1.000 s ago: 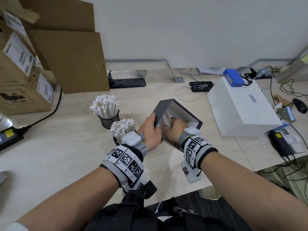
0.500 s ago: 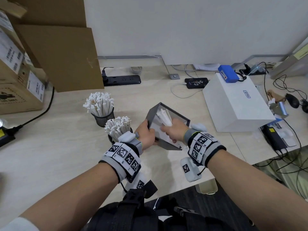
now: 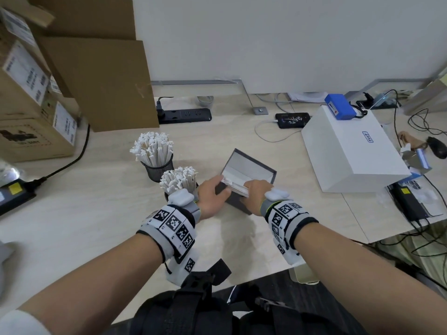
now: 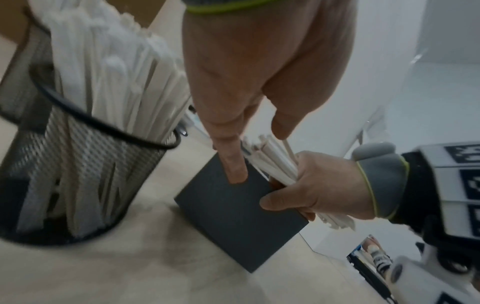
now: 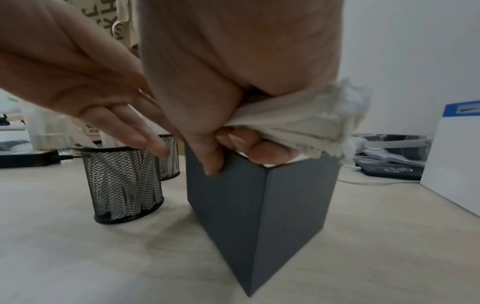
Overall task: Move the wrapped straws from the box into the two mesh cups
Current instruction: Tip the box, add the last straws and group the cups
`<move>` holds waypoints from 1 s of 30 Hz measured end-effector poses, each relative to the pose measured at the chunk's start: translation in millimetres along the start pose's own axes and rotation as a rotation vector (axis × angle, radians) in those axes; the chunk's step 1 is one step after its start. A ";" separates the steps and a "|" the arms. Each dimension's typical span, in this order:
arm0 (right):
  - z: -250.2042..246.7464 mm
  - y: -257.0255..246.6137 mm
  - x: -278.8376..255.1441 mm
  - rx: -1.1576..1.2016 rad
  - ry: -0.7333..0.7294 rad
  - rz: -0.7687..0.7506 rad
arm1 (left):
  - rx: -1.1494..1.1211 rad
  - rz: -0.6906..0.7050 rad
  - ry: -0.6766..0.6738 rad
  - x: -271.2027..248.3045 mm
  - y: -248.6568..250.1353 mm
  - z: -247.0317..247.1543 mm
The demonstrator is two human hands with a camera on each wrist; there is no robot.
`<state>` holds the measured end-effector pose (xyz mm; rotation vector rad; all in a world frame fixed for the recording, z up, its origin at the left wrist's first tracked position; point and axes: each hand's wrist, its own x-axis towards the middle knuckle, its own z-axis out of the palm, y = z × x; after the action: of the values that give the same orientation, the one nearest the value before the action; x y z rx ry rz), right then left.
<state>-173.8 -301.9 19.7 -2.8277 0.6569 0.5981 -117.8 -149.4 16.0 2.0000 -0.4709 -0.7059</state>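
A dark grey box (image 3: 251, 171) stands open-topped on the desk. My right hand (image 3: 250, 191) grips a bundle of white wrapped straws (image 3: 235, 187) at the box's near rim; the right wrist view shows the bundle's (image 5: 298, 123) crimped ends sticking out of my fist above the box (image 5: 259, 205). My left hand (image 3: 220, 189) lies with straight fingers (image 4: 233, 164) against the box's left side (image 4: 233, 216). Two black mesh cups packed with straws stand left of the box: the far cup (image 3: 157, 169) and the near cup (image 4: 78, 174), which my left wrist partly hides in the head view.
A large white box (image 3: 350, 155) with a blue device (image 3: 339, 106) on it stands to the right. Cardboard cartons (image 3: 31, 105) fill the back left. A black power strip (image 3: 185, 116), a phone (image 3: 292, 119) and cables lie at the back.
The box was tilted in my left hand; now it stands upright on the desk, my left fingers straight against it. My right hand has drawn a straw bundle to the rim.
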 end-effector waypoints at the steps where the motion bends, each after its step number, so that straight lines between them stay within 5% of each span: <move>1: -0.5 -1.3 1.8 0.023 0.004 0.018 | 0.022 0.024 -0.021 -5.3 0.7 -7.5; 6: -13.8 -13.3 -0.4 0.263 0.182 0.044 | -0.065 -0.061 -0.281 -27.6 -7.0 -58.9; 11: -32.6 -49.8 -2.3 0.729 0.205 0.039 | -0.045 -0.147 -0.353 -33.0 -37.6 -113.7; 18: -34.7 -77.8 1.0 1.026 0.231 0.096 | 0.016 -0.291 -0.065 -33.9 -102.1 -125.9; 24: -21.7 -86.6 4.2 1.203 0.286 0.115 | 0.033 -0.105 0.023 -17.7 -106.2 -77.4; 30: -21.5 -92.7 5.2 1.407 0.260 0.131 | -0.102 -0.095 0.109 0.6 -109.6 -61.9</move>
<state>-120.0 -227.2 44.4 -1.5251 0.8285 -0.2253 -72.4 -55.7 -54.6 1.9632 -0.2712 -0.6615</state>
